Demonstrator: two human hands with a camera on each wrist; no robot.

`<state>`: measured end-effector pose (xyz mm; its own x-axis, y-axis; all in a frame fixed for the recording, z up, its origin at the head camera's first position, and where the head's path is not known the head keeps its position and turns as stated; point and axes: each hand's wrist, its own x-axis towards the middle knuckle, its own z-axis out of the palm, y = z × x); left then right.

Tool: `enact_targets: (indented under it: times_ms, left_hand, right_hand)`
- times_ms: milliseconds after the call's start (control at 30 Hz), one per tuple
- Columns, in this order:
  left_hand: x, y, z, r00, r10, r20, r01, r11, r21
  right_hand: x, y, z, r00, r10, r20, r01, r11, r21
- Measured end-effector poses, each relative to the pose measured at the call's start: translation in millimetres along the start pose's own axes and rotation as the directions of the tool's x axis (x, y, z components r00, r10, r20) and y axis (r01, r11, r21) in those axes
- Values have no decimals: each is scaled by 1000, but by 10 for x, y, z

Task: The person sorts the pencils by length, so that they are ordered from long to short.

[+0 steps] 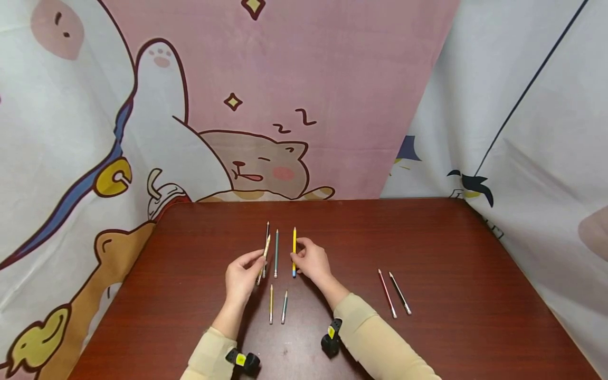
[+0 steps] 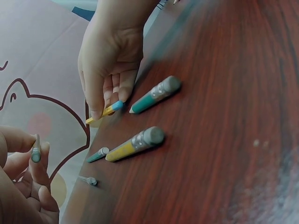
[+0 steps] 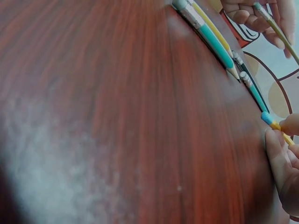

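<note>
My left hand [image 1: 241, 277] pinches a dull yellow pencil [image 1: 267, 245] between thumb and fingers, its point facing away and its greenish eraser [image 2: 36, 156] end towards me. In my right hand [image 1: 313, 259] is a bright yellow pencil [image 1: 294, 240] with a blue end, gripped by thumb and fingertips, point away. Between the hands a teal pencil [image 1: 277, 250] lies on the table. A dark pencil [image 1: 267, 228] lies just left of it, partly hidden behind the left hand's pencil. Closer to me are a shorter yellow pencil [image 1: 271, 303] and a short green pencil [image 1: 284, 306], side by side.
Off to the right on the brown table [image 1: 456, 248], a red pencil [image 1: 387, 293] and a black pencil [image 1: 400, 293] lie slanted next to each other. A printed cartoon cloth [image 1: 351, 105] hangs behind the far edge and along the sides.
</note>
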<state>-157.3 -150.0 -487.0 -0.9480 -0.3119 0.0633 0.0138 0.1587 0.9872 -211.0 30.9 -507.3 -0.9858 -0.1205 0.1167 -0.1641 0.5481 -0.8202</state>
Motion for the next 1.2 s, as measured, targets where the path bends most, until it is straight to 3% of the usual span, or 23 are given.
enact_targets:
  times_ms: [367, 600, 1200]
  left_hand:
    - [-5, 15, 22, 999, 23, -27, -21, 997, 71]
    - [1, 22, 27, 1000, 16, -26, -15, 999, 46]
    - [30, 46, 41, 1000, 0, -5, 0, 1000, -25]
  right_hand:
    - [52, 19, 107, 999, -35, -22, 32, 992, -123]
    - [47, 19, 130, 992, -110, -55, 91, 957, -275]
    - [46, 7, 195, 995, -68, -77, 46, 964, -260]
